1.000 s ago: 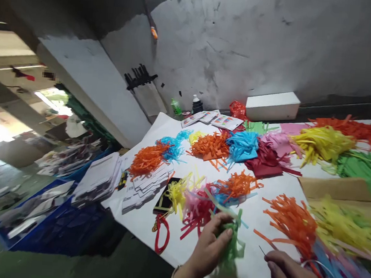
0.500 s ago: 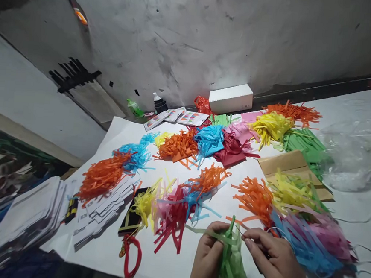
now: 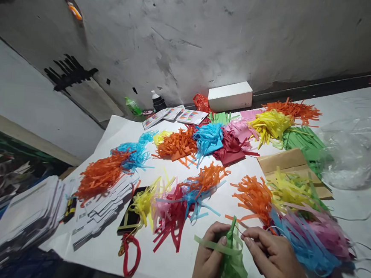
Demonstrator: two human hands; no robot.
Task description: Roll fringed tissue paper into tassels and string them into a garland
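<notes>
At the bottom of the head view my left hand is closed round the twisted top of a green paper tassel, whose fringe hangs down toward me. My right hand is pinched shut just right of the tassel's top, on something thin that I cannot make out, perhaps a wire. Both hands hover over the white paper sheet that covers the table. A cluster of finished tassels in blue, pink, yellow and orange lies right beside my right hand.
Heaps of cut paper fringe in orange, blue, red, yellow and green cover the table. A white box stands by the wall, a clear plastic bag at right, card stacks at left, red scissors handles near the front edge.
The view swung right, away from the blue crates on the floor. My right hand came in from the table to the tassel's top, and both hands now meet there.
</notes>
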